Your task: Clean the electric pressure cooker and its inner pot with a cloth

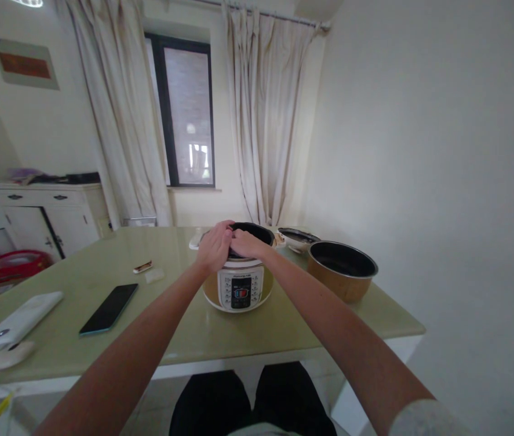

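Note:
A white and gold electric pressure cooker (pixel 241 290) with a front control panel stands on the table before me, its lid off. The dark inside of its pot (pixel 253 229) shows at the top. My left hand (pixel 214 246) is over the left side of the rim, fingers together and closed. From the right, my right hand (pixel 246 243) reaches over the front rim with curled fingers that meet my left fingertips. What the fingers pinch is hidden behind the hands. Right of the cooker sits a gold pot (pixel 342 289) with a black inside.
Behind the gold pot lies a round lid-like piece (pixel 299 239), partly hidden. On the left of the green table (pixel 179 330) are a phone (pixel 109 309), a white device (pixel 18 321) with a cable, and a small narrow item (pixel 143 267). A wall (pixel 443 181) rises at the right.

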The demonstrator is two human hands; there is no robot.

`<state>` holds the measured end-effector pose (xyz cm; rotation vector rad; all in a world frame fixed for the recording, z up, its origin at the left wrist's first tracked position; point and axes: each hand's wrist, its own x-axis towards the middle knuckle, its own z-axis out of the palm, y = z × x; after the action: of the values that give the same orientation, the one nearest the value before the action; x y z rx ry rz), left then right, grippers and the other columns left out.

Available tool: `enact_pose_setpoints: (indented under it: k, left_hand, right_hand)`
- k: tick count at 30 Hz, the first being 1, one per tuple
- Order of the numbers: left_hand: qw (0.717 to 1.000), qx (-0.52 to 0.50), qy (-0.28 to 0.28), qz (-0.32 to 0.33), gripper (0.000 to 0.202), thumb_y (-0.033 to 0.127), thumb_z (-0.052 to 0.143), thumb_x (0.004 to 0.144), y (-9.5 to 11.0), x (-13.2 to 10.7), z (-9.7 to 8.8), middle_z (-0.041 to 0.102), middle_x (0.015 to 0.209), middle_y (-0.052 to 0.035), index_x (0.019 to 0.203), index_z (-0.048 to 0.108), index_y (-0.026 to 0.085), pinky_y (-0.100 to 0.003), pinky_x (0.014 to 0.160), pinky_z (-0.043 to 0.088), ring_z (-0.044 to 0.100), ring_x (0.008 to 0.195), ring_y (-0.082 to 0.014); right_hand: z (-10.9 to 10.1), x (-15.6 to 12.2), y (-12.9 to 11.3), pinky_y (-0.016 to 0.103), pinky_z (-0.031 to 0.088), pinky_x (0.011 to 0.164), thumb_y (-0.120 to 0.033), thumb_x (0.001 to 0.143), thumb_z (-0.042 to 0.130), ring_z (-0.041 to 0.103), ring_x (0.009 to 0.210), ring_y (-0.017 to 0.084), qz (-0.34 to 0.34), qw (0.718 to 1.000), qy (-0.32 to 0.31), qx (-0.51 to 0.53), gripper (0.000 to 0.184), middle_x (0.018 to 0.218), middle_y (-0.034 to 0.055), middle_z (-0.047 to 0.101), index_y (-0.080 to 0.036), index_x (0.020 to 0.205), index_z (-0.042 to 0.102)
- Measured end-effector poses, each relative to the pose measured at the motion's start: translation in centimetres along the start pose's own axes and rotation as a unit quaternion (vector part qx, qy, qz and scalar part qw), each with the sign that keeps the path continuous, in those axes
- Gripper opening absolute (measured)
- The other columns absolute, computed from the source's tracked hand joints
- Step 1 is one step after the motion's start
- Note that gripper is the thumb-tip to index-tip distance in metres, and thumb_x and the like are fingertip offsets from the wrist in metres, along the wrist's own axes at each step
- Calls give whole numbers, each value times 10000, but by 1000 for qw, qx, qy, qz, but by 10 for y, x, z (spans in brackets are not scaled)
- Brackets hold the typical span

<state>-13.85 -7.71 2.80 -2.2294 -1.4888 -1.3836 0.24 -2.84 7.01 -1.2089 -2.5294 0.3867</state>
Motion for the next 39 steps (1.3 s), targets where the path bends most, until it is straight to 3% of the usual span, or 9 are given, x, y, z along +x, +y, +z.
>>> enact_pose_setpoints:
  k: [7,12,17,22,25,28,31,34,39]
  left_hand:
    - [998,31,-50,-21,635,471,44,1104,5,2,-4,711,1275,-101,1316,590,224,-404,1082,478,640,1208,-232]
    - [998,20,-52,-39,631,500,48,1103,5,1,-4,713,1279,-91,1334,571,234,-398,1093,474,627,1230,-226]
    - [995,50,-75,-52,694,535,49,1097,10,3,-6,760,1184,-91,1254,654,232,-389,1017,501,671,1160,-241]
    - [964,157,-166,-137,878,639,53,1066,22,7,-9,799,894,-131,783,774,226,-387,855,520,754,974,-293]
    - [959,180,-170,-134,917,712,76,1038,22,8,-9,795,856,-159,735,782,212,-393,795,509,764,928,-321]
    - [964,165,-176,-113,920,708,79,1042,19,8,-9,795,834,-145,734,790,212,-390,777,498,764,895,-314]
    - [966,160,-176,-99,904,661,79,1064,17,7,-10,797,835,-131,737,792,212,-379,774,492,763,882,-293]
    - [967,162,-175,-92,871,644,105,1075,18,7,-11,809,887,-123,780,803,213,-369,775,496,763,910,-283]
    - [968,165,-168,-90,872,677,121,1063,20,6,-10,811,924,-134,811,815,212,-377,776,509,761,954,-301]
  right_hand:
    - [1,-11,2,382,565,882,-600,1024,493,751,1088,350,-19,995,24,-91,556,1204,222,768,-138,1217,735]
    - [-22,-20,18,293,513,780,-607,955,626,736,899,251,-74,993,-31,-82,478,982,108,798,-157,1013,779]
    - [-64,-14,39,235,471,728,-348,878,749,659,767,153,-122,978,-147,-87,225,845,5,772,-155,977,808]
    - [-88,12,50,300,509,843,-98,694,822,699,856,202,-116,945,-181,-245,200,858,55,796,-142,888,822]
    - [-82,29,54,384,470,1051,-31,705,769,645,1211,285,-142,941,-134,-275,166,1125,132,787,-140,826,802]
    - [-65,47,53,421,367,1186,-47,833,659,504,1414,280,-195,937,-104,-271,155,1373,139,696,-143,763,758]
    - [-43,67,45,391,316,1215,-61,899,606,481,1434,225,-253,927,-121,-248,213,1414,108,678,-151,759,738]
    - [-19,87,30,343,354,1180,-123,875,704,506,1417,196,-299,912,-168,-224,110,1384,59,709,-195,906,780]
    - [0,95,25,346,343,1198,-128,841,719,454,1488,201,-257,923,-186,-216,187,1434,36,687,-245,966,795]
